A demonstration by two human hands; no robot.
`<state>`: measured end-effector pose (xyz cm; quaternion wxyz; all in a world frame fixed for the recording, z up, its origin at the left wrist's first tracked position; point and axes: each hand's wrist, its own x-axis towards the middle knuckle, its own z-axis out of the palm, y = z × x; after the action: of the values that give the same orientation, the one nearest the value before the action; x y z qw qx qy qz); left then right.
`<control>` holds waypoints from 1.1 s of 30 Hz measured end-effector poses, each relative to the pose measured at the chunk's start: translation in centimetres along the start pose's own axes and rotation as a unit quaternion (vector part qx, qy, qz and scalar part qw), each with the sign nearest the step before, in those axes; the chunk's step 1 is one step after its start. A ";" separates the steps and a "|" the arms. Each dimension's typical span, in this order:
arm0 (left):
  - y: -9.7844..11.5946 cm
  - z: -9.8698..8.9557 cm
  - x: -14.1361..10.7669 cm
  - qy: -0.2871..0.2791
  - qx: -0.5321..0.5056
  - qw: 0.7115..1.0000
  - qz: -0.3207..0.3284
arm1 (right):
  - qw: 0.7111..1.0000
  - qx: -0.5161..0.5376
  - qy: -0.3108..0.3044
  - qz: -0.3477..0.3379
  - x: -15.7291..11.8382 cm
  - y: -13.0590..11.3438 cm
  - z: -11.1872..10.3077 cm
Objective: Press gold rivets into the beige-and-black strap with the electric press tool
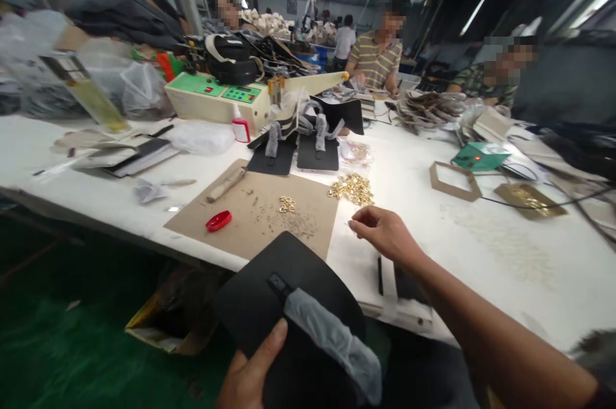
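My left hand point(255, 367) grips a black leather panel point(301, 261), its thumb on top, tilted in front of the table edge. A strap wrapped in translucent film point(332, 338) runs down the panel from a small black tab point(278, 286). My right hand point(385, 232) is over the white table with thumb and forefinger pinched together; whatever is between them is too small to make out. Just beyond it lies a heap of gold metal fittings point(353, 189). A smaller group of gold rings point(287, 204) rests on the brown board point(317, 235).
A red ring-shaped item point(219, 221) and a wooden-handled tool point(226, 184) lie on the board. Behind are black panels point(317, 152), a red bottle point(239, 126) and a green-topped machine point(216, 97). Co-workers point(378, 52) sit across the table. A cardboard frame point(455, 181) stands right.
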<state>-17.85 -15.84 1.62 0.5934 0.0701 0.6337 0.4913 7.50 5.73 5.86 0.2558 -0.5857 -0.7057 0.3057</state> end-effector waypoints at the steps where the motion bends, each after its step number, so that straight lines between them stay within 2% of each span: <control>1: 0.5 1.1 0.1 -0.027 -0.006 0.999 -0.023 | 1.000 -0.002 0.014 0.026 -1.8 1.5 -1.8; 4: 2.2 5.1 0.8 -0.132 -0.018 0.987 -0.091 | 0.993 -0.031 0.058 0.099 -6.6 5.7 -5.8; 6: 3.3 7.8 1.5 -0.181 0.002 0.978 -0.107 | 0.988 -0.053 0.077 0.120 -8.7 7.9 -6.9; 9: 4.2 11.0 2.8 -0.211 0.040 0.972 -0.097 | 0.985 -0.086 0.102 0.111 -9.6 9.4 -6.7; 12: 4.6 12.8 4.0 -0.221 0.059 0.971 -0.065 | 0.986 -0.119 0.095 0.070 -9.1 9.4 -5.6; 16: 4.6 13.2 5.1 -0.207 0.078 0.975 -0.026 | 0.991 -0.131 0.028 0.022 -9.0 8.8 -4.9; 22: 3.9 12.3 5.6 -0.205 0.094 0.974 -0.029 | 0.994 -0.084 -0.053 0.046 -9.3 9.0 -5.5; 33: 3.9 12.7 5.6 -0.204 0.092 0.974 -0.025 | 0.988 -0.061 -0.110 0.085 -7.8 8.9 -5.8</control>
<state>-10.99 -3.25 2.89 0.7129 0.2076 0.5437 0.3912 19.08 -0.02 3.32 0.1138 -0.6210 -0.6947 0.3448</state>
